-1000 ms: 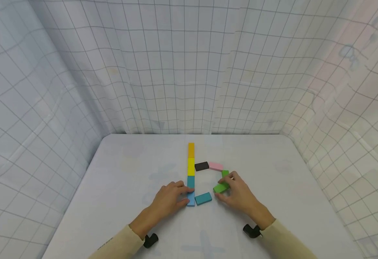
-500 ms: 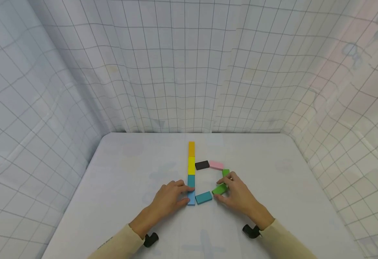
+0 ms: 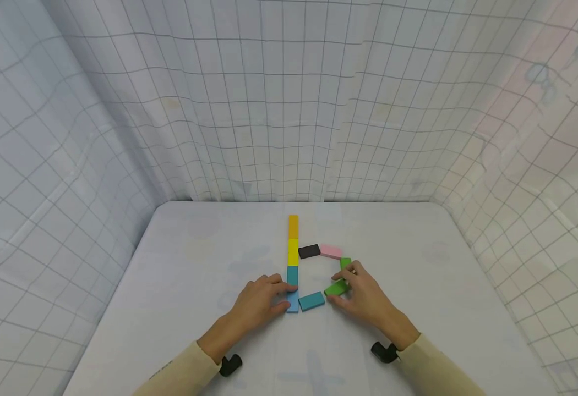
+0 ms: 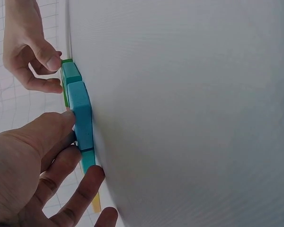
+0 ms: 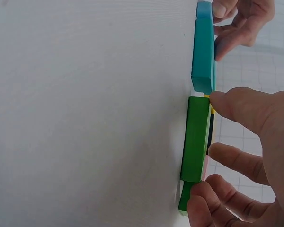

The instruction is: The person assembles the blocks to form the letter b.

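White tabletop [image 3: 180,286], lower centre: right hand [image 3: 365,297] pinches flat green rectangular block [image 3: 336,287]. Left hand [image 3: 256,302], fingers relaxed, touches flat light-blue rectangular block [image 3: 292,302].

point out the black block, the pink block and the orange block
black block [image 3: 309,251], head view, middle of its top face
pink block [image 3: 331,252], head view, middle of its top face
orange block [image 3: 293,226], head view, middle of its top face, far end of the straight row

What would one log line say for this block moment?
left hand: touches light blue block | right hand: pinches green block | teal block: flat between them
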`<state>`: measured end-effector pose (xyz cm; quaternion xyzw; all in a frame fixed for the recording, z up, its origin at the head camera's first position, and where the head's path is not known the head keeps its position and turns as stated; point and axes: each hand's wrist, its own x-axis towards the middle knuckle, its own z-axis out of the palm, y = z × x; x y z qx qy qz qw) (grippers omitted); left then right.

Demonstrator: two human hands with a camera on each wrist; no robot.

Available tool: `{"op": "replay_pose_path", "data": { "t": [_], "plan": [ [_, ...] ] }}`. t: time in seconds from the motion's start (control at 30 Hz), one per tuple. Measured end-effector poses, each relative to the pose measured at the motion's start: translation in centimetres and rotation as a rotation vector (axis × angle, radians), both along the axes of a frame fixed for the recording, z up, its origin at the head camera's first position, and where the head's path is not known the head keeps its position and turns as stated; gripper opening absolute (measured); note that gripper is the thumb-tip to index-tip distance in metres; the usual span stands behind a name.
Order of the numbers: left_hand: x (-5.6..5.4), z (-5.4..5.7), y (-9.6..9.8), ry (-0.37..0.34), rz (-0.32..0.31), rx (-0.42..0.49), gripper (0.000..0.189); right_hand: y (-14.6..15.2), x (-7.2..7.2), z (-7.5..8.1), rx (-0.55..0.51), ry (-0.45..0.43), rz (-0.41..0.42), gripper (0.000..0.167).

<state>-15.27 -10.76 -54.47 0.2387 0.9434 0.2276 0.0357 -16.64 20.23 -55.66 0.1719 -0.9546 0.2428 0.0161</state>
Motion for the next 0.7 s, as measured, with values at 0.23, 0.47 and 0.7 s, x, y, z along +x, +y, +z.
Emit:
{"op": "replay_pose_path", "data": {
  "t": [0.23, 0.47, 0.7],
  "plan": [
    [0.08, 0.19, 0.06, -0.018, 0.011, -0.002, 0.041, 0.08, -0.06, -0.03, -0.011, 0.008, 0.002, 0.042],
    [-0.05, 0.02, 0.08, -0.023, 0.012, -0.004, 0.041, -0.03, 0.03, 0.08, 0.023, 0.121, 0.083, 0.042],
    [-0.10, -0.05, -0.03, -0.011, 0.008, -0.001, 0.042, -0.25, 0.11, -0.02, 0.065, 0.127, 0.183, 0.040]
  ]
}}
